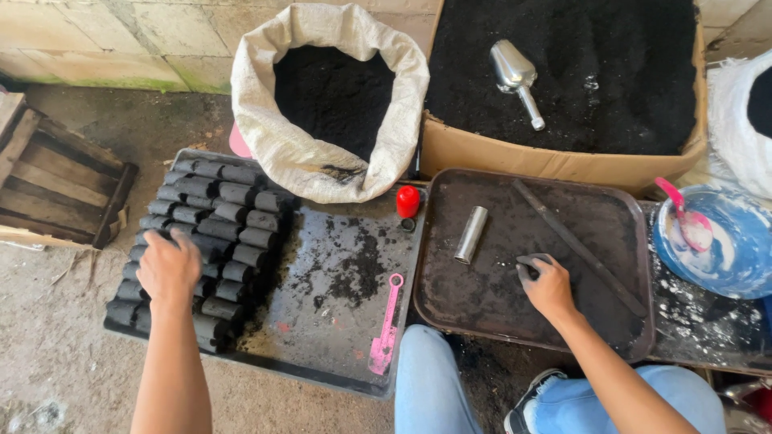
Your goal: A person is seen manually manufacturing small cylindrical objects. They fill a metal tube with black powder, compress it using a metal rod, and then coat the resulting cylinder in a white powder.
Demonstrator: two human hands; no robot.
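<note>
Left hand (pixel 167 269) rests palm-down, fingers spread, on stacked black briquettes (pixel 211 241); bare tray (pixel 338 321) to its right. Right hand (pixel 548 283) pinches a dark cylinder (pixel 532 260); metal tube (pixel 471 234) just left.

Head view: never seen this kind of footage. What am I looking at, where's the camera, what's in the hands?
There is no machine here: a person works with two bare hands, and the single camera sits on their head, looking down past their jeans-clad knees.

The left hand rests on rows of black cylindrical briquettes stacked at the left of a dark flat tray, which also bears loose black powder and a pink plastic scoop.

The right hand touches a second, rounded brown tray, its fingers closed on a small dark lump. Also on it: a short metal tube and a long dark rod.

Behind them stand a white sack and a cardboard box, both holding black powder, with a metal scoop in the box.
</note>
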